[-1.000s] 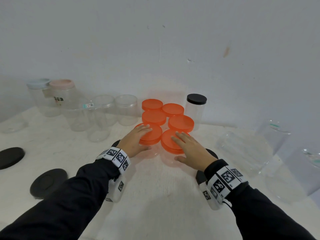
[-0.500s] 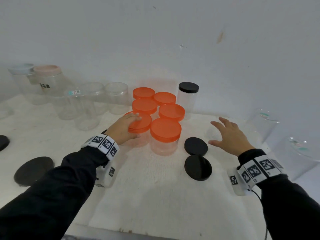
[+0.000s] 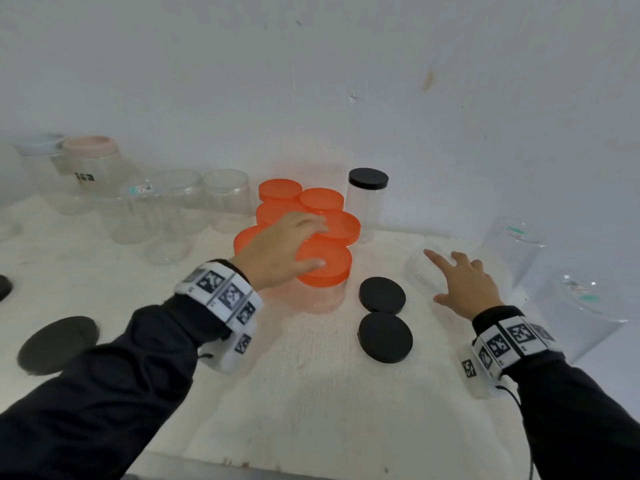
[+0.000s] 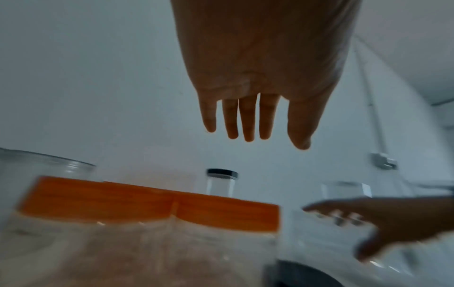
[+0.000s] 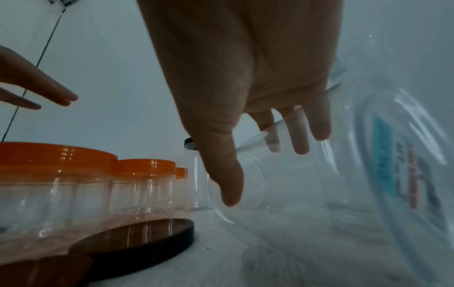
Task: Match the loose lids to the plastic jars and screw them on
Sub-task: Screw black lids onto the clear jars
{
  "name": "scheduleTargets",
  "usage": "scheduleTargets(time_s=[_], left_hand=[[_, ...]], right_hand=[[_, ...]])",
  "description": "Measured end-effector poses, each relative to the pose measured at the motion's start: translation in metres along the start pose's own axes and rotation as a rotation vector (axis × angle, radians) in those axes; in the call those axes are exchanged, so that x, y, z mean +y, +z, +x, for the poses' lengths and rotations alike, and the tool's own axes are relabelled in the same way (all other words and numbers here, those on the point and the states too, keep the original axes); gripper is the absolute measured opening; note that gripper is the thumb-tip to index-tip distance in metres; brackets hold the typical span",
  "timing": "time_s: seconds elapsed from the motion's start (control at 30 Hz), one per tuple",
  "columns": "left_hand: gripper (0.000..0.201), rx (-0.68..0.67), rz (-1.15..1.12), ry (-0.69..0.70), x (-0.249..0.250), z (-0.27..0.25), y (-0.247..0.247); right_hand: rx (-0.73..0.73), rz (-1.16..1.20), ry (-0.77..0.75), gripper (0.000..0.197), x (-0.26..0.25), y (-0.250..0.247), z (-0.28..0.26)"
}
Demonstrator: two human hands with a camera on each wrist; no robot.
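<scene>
jars: clear plastic | lids: orange, screwed on

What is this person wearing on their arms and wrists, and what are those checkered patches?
Both hands, left hand and right hand, are bare. Long black sleeves cover both arms. Each wrist carries a white band printed with square black-and-white code markers, over a white box-shaped unit. A thin black cable trails from the right unit.

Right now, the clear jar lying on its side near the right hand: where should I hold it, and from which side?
Grip the clear jar around its round body, from above, where the right hand already reaches with open fingers. It lies tipped over, its rim facing the black lids, so the curved wall is the exposed part; expect it to roll.
</scene>
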State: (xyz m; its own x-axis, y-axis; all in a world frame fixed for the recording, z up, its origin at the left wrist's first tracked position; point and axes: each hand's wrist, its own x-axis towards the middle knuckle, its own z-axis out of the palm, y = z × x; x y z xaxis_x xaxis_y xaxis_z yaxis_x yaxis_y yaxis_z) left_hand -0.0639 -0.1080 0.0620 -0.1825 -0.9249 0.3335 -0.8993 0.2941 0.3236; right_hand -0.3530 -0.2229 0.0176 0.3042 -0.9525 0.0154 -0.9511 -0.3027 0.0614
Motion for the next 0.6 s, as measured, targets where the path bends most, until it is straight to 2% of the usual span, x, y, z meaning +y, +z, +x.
scheduleTargets(time_s=[0.07,0.17,0.23,0.3,0.5,0.6], left_hand=[[0.049,-0.032,-0.010,0.147,0.025,-0.002,0.017],[0.046,-0.221,-0.016,0.249,0.051,-0.004,0.048],[0.044,-0.399,0.013,0.243,0.061,-0.003,0.067],[0.044,-0.493,0.055,0.240,0.065,0.002,0.083],[0.070,-0.640,0.124,0.224,0.070,0.012,0.111],[0.074,-0.642,0.174,0.235,0.070,0.010,0.110]], right_hand=[[0.005,0.065,0.008,0.085,0.000,-0.001,-0.001],[0.050,0.208,0.020,0.086,-0.002,-0.007,-0.006],[0.102,0.298,0.032,0.089,-0.004,-0.010,-0.010],[0.146,0.394,0.046,0.092,-0.007,-0.014,-0.014],[0.192,0.646,0.059,0.094,-0.010,-0.015,-0.030],[0.202,0.727,0.044,0.095,-0.010,-0.014,-0.038]])
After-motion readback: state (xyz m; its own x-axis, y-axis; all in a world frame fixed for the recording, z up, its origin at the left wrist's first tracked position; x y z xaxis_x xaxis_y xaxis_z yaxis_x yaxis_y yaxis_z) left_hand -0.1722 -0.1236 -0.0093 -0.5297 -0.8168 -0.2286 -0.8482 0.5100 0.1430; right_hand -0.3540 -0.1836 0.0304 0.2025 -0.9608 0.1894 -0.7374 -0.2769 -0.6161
